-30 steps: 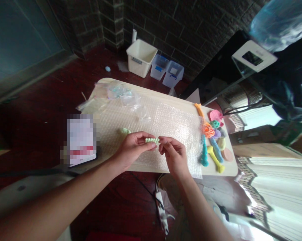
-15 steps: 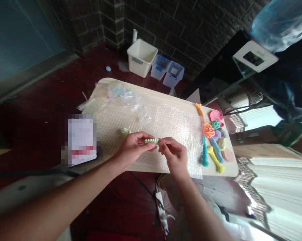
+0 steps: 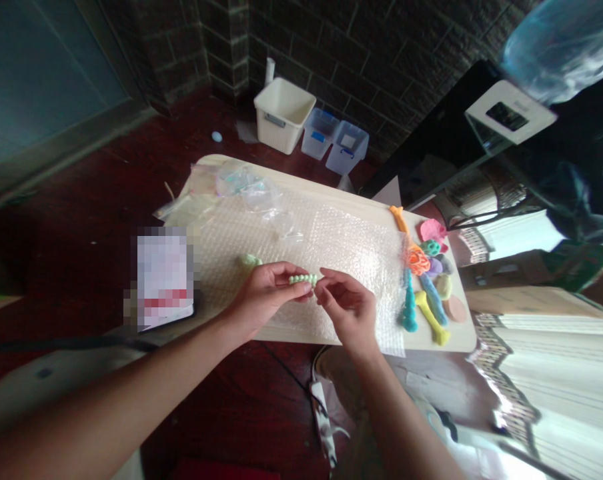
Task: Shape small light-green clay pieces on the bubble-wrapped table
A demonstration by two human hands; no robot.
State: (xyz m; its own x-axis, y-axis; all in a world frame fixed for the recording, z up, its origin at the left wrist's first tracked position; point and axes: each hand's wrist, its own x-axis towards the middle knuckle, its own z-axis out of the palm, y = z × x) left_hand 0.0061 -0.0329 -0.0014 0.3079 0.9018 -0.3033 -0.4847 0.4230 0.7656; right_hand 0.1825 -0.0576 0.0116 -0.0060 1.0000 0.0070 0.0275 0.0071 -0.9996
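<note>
My left hand (image 3: pixel 264 297) pinches one end of a short, beaded strip of pale green clay (image 3: pixel 302 279) above a sheet of bubble wrap (image 3: pixel 326 247) on a small light wooden table (image 3: pixel 231 167). At the strip's other end, my right hand (image 3: pixel 345 308) pinches it with thumb and forefinger. A small lump of the same green clay (image 3: pixel 250 261) lies on the wrap just left of my left hand.
Several coloured clay shapes (image 3: pixel 428 280) lie in a cluster at the table's right end. Clear plastic bags (image 3: pixel 251 193) sit at the far left of the table. A blurred card (image 3: pixel 162 277) lies left. A white bin (image 3: pixel 283 113) and two clear boxes (image 3: pixel 334 139) stand on the floor behind.
Hardly anything has moved. My right fingers have shifted slightly on the end of the green strip; both hands stay in the same place.
</note>
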